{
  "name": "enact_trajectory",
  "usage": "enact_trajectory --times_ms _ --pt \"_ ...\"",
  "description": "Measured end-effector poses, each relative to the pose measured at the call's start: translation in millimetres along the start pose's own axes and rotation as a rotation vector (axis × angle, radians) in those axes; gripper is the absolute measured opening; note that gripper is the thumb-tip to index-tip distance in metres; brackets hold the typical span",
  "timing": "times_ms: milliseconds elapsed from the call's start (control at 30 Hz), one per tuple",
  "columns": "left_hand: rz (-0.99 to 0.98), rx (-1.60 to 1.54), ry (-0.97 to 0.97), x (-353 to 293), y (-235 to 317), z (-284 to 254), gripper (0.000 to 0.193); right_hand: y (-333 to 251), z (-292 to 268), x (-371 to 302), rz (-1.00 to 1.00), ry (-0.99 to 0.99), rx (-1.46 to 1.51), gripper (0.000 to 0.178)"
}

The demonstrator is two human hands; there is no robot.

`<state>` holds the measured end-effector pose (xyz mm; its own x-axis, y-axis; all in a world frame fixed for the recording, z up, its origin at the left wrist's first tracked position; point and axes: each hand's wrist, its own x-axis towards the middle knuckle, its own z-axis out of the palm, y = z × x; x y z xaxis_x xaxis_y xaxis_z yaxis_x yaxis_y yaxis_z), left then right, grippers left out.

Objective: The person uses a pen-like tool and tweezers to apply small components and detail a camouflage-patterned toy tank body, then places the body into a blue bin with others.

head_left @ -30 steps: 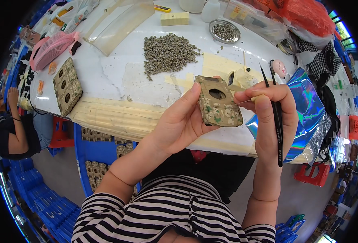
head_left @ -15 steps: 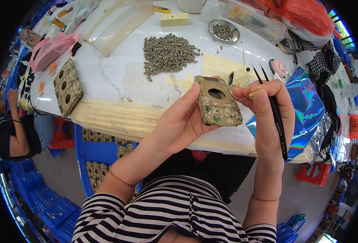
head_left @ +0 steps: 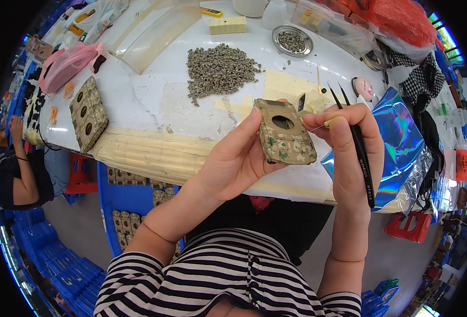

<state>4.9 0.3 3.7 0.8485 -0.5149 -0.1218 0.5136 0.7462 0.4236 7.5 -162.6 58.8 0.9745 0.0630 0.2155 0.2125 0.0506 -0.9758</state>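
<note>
My left hand (head_left: 238, 150) is wrapped round a camouflage-patterned case (head_left: 292, 146) with a dark oval opening, held tilted above the table's front edge. My right hand (head_left: 354, 140) is closed at the case's right side. Black pointed tweezers (head_left: 361, 164) lie across its palm, tips up and away from the case. Between thumb and forefinger it pinches a small yellowish piece (head_left: 327, 124), from which a thin needle-like line runs toward the case; whether it touches is too fine to tell. A pile of small metallic parts (head_left: 220, 71) lies beyond the left hand.
Another camouflage case (head_left: 88, 115) stands at the left. Behind are a round metal dish (head_left: 292, 41) of small parts and a pale block (head_left: 227, 25). A shiny blue foil bag (head_left: 399, 142) lies right of my hand. Below, a blue tray (head_left: 118, 196) holds several cases.
</note>
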Motion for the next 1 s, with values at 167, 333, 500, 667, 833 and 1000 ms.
enact_trajectory --times_ms 167,333,500,667,833,1000 --pt "-0.02 -0.003 0.017 0 1 0 0.057 -3 -12 5 -0.056 0.111 0.046 0.015" --pt "-0.02 -0.012 0.002 -1 1 -1 0.058 8 -30 15 -0.331 0.355 -0.651 0.009" --pt "-0.009 -0.091 -0.022 -1 -1 -4 0.058 19 -34 24 -0.528 0.317 -0.993 0.01" --pt "-0.005 -0.174 -0.016 -1 -2 -6 0.059 26 -38 19 -0.487 0.185 -1.077 0.016" --pt "0.003 -0.217 -0.051 -1 -3 -3 0.062 13 -48 -17 -0.261 0.257 -0.756 0.03" --pt "0.011 -0.199 -0.015 -3 -4 2 0.063 18 -40 -61 0.012 0.343 -0.361 0.028"
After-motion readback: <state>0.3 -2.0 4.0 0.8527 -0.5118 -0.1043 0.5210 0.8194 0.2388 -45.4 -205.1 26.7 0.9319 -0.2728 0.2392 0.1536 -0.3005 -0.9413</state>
